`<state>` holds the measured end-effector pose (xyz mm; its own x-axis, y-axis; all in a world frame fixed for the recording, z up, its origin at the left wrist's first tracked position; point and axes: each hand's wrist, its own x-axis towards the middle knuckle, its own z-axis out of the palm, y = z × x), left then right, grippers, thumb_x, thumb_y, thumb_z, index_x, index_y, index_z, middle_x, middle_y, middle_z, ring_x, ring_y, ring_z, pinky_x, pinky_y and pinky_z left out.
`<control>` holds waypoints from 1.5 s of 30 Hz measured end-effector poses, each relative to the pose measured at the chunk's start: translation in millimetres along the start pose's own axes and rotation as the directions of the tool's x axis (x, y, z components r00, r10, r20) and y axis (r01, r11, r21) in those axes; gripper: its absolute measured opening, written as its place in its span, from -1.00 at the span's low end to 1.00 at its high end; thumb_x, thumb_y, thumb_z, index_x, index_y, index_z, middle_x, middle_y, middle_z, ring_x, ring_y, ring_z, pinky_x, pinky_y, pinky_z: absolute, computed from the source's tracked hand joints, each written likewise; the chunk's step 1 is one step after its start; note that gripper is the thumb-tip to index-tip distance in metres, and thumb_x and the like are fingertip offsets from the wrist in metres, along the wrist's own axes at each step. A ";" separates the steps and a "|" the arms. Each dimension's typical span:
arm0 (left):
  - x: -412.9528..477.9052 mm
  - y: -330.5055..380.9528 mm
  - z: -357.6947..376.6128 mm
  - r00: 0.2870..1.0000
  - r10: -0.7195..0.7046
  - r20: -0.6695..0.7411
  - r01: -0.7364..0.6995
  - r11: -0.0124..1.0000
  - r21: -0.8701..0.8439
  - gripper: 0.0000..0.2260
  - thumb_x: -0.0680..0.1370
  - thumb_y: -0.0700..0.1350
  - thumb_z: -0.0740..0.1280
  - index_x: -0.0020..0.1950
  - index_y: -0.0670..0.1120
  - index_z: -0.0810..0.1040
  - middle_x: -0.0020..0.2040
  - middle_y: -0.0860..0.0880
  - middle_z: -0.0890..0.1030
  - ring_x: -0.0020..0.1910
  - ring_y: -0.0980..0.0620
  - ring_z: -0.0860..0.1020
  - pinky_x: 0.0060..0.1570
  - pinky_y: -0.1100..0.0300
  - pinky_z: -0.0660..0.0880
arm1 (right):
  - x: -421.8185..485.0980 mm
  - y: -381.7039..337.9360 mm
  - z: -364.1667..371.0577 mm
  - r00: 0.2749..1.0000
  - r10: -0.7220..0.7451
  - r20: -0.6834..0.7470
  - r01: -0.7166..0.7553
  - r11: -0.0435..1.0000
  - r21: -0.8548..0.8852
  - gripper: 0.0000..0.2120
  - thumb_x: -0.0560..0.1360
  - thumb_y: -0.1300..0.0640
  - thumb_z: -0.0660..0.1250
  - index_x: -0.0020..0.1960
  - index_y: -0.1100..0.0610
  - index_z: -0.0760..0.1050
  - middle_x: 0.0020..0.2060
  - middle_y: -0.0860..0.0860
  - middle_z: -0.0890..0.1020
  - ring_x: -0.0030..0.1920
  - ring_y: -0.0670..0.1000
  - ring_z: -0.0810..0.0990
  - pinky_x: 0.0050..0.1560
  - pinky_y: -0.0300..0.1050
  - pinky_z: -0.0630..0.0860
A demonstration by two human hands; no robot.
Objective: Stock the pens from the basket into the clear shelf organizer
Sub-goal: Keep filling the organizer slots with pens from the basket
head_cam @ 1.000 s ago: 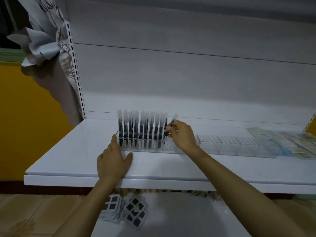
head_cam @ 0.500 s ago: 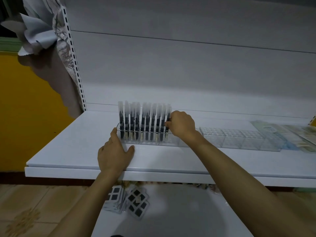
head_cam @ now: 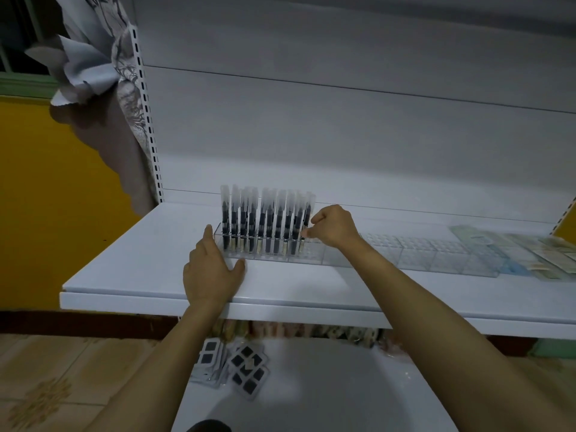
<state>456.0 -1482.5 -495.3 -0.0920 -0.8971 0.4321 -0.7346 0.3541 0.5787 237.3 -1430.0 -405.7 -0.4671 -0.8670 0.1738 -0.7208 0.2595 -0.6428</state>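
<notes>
A row of black pens (head_cam: 265, 226) stands upright in the left end of a clear shelf organizer (head_cam: 420, 260) on a white shelf (head_cam: 124, 263). The right hand (head_cam: 335, 227), the nearer one, pinches the last pen (head_cam: 307, 218) at the row's right end, its long axis vertical. The left hand (head_cam: 208, 269) rests flat on the shelf, touching the organizer's left front corner. A second ago this pen was tilted above the row; the left hand has not moved

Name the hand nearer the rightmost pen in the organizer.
Right. The right hand pinches the rightmost pen; the left hand rests on the shelf by the left end of the organizer.
</notes>
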 end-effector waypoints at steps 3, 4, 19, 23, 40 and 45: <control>-6.1 -0.8 -9.1 0.991 0.050 -0.126 -0.064 0.992 -0.111 -0.34 0.51 -0.01 0.38 0.51 -0.14 0.18 0.39 -0.17 0.40 0.32 -0.17 0.37 0.28 -0.09 0.33 | -24.3 11.0 -8.9 1.000 -0.013 0.000 0.013 0.999 0.041 -0.59 0.38 0.10 0.53 0.15 0.23 0.55 -0.01 0.09 0.63 0.09 0.09 0.59 0.08 -0.14 0.48; -11.2 -1.2 -12.0 0.985 0.080 -0.150 -0.101 0.986 -0.135 -0.38 0.52 -0.01 0.36 0.50 -0.14 0.19 0.40 -0.16 0.38 0.35 -0.16 0.35 0.30 -0.09 0.31 | -35.5 14.4 -11.8 1.000 -0.023 -0.017 0.024 0.997 0.069 -0.60 0.38 0.08 0.53 0.15 0.18 0.54 -0.05 0.03 0.60 0.06 0.06 0.59 0.07 -0.13 0.49; -218.2 -62.8 58.5 0.798 0.424 0.429 -0.485 0.874 0.038 -0.39 0.51 0.08 0.32 0.48 -0.15 0.27 0.36 -0.15 0.45 0.29 -0.17 0.45 0.19 -0.04 0.42 | -251.4 152.6 103.6 0.987 -0.059 0.147 0.100 0.953 -0.286 -0.47 0.47 -0.08 0.40 0.35 0.09 0.38 0.26 0.05 0.49 0.24 0.07 0.45 0.19 -0.05 0.41; -253.4 -87.7 80.3 0.714 0.279 0.642 -0.437 0.894 0.098 -0.38 0.52 0.06 0.33 0.51 -0.08 0.21 0.39 -0.10 0.42 0.30 -0.13 0.43 0.19 -0.01 0.39 | -281.6 196.9 144.3 0.951 0.109 0.289 0.021 0.910 -0.413 -0.39 0.49 -0.09 0.36 0.45 0.04 0.24 0.34 0.05 0.42 0.31 0.09 0.39 0.28 -0.03 0.30; -397.6 -170.1 222.0 0.247 -0.158 0.956 -0.026 0.985 0.170 -0.75 0.61 0.06 0.19 0.19 -0.02 0.51 0.10 0.03 0.60 0.00 0.07 0.55 -0.04 0.21 0.48 | -377.9 372.4 297.8 0.562 0.528 0.637 -0.273 0.845 -0.460 -0.52 0.62 0.00 0.16 0.49 0.08 0.14 0.16 0.09 0.57 0.08 0.13 0.59 0.01 -0.02 0.57; -432.9 -188.9 290.0 0.239 -0.251 0.938 0.178 0.961 0.212 -0.84 0.61 -0.07 0.24 -0.14 -0.07 0.46 -0.21 0.04 0.51 -0.26 0.15 0.42 -0.32 0.37 0.28 | -386.2 410.6 339.8 0.515 0.567 0.643 -0.316 0.823 -0.472 -0.48 0.63 0.00 0.13 0.53 0.06 0.08 0.21 0.11 0.55 0.10 0.15 0.58 0.05 0.04 0.57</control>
<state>439.7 -1237.6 -992.2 -0.4683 -0.5510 -0.6907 -0.8646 0.1248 0.4867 295.8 -1133.2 -990.3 -0.3200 -0.5734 -0.7542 -0.6874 0.6884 -0.2317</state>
